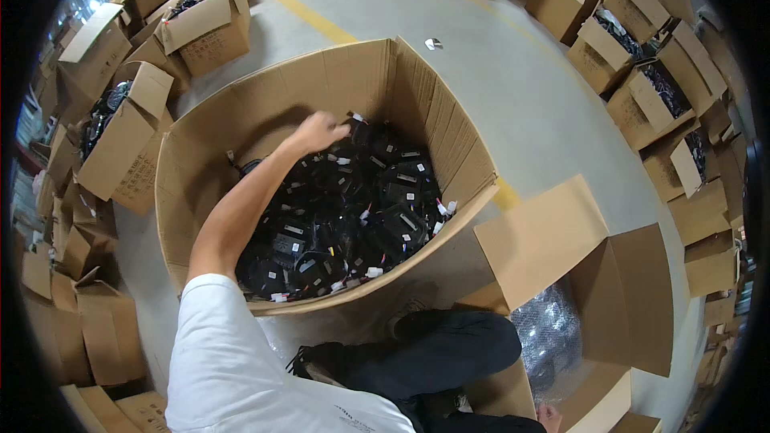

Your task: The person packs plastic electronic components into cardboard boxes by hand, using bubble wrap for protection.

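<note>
My left hand [321, 132] reaches into a large open cardboard box [317, 80] in front of me. Its fingers are curled together above the far part of the pile, close to a white connector [357, 118]; whatever they grip is too small to make out. Many black electronic units [287, 247] with short cables and white plugs lie jumbled in that box. At the lower edge, only part of my right hand [549, 417] shows, beside a smaller open carton [634, 305]. Its fingers are mostly hidden. Clear bubble wrap [549, 337] lies inside this carton.
Open cartons with dark cabled goods stand along the left [212, 40] and the right [650, 104]. A yellow line [313, 16] crosses the grey floor. My bent leg [449, 345] is between the large box and the smaller carton. A small scrap [433, 44] lies beyond the box.
</note>
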Motion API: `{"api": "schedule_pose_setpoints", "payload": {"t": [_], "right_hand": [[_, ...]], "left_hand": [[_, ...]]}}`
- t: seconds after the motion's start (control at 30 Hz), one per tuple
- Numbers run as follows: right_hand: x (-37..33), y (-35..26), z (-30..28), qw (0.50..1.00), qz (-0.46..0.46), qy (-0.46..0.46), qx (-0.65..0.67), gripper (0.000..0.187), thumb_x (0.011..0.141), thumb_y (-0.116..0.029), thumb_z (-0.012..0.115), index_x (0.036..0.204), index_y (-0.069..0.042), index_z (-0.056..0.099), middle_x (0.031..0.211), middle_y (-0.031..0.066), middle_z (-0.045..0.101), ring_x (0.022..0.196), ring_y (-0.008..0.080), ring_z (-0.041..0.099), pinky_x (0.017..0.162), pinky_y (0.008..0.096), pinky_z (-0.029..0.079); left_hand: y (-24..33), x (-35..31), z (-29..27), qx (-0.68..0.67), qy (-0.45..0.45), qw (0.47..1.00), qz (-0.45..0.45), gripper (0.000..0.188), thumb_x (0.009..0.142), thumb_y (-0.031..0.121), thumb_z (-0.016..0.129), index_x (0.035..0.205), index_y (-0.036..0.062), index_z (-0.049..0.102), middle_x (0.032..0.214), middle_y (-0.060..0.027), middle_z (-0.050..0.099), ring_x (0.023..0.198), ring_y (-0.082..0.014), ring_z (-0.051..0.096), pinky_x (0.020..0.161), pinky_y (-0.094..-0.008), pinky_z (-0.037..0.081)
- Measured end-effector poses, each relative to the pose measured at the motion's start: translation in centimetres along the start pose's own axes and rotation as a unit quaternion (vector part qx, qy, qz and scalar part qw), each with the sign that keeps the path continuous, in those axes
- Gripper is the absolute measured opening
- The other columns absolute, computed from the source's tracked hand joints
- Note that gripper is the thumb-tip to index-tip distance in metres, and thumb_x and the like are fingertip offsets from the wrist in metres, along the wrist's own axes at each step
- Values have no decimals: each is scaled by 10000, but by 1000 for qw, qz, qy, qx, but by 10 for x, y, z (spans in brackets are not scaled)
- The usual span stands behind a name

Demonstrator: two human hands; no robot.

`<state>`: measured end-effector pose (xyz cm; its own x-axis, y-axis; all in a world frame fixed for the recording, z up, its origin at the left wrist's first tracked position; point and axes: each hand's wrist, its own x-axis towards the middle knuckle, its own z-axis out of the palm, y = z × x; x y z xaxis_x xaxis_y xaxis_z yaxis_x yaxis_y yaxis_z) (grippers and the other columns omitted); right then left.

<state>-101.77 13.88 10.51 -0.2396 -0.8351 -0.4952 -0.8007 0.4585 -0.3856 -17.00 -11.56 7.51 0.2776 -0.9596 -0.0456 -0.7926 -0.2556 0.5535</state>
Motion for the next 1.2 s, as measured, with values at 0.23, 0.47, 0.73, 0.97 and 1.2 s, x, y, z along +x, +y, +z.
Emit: {"api": "schedule_pose_setpoints", "payload": {"t": [0.23, 0.47, 0.73, 0.97, 1.2], "right_hand": [[9, 9, 4, 998, 47, 3, -41, 368, 954, -365, 575, 1111, -53, 692, 1013, 198, 687, 979, 318, 624, 900, 412, 468], [21, 18, 14, 994, 93, -9, -59, 365, 940, -378, 594, 1113, -73, 695, 1034, 196, 686, 998, 324, 620, 915, 420, 464], [45, 53, 23, 990, 81, 0, -112, 393, 918, -382, 633, 1153, -69, 674, 1083, 248, 655, 1015, 361, 608, 902, 434, 459], [71, 85, 7, 990, -19, -32, -137, 404, 943, -371, 595, 1100, -9, 681, 1005, 281, 657, 929, 358, 639, 820, 440, 480], [90, 69, -8, 989, -33, -46, -135, 396, 929, -348, 615, 1097, 4, 680, 986, 258, 668, 907, 326, 645, 799, 420, 487]], "left_hand": [[-48, -15, 115, -98, 47, 994, -26, 533, 875, 423, 689, 1030, -83, 628, 884, -238, 689, 877, -387, 669, 774, -456, 507], [-28, 16, 140, 9, 100, 994, -50, 197, 858, 193, 627, 925, 10, 661, 894, -274, 656, 900, -441, 639, 763, -513, 514], [-4, 32, 132, -149, 12, 987, 52, 162, 873, 49, 574, 1000, -19, 648, 851, -221, 648, 845, -427, 628, 752, -434, 512], [133, -15, 152, -62, -94, 942, 316, 470, 806, 225, 751, 1182, -10, 596, 1166, -200, 594, 1116, -376, 563, 953, -446, 477], [141, 4, 247, 96, -327, 909, 241, 809, 676, 319, 799, 1276, -88, 438, 1217, -281, 531, 1104, -398, 580, 931, -405, 491]]}}
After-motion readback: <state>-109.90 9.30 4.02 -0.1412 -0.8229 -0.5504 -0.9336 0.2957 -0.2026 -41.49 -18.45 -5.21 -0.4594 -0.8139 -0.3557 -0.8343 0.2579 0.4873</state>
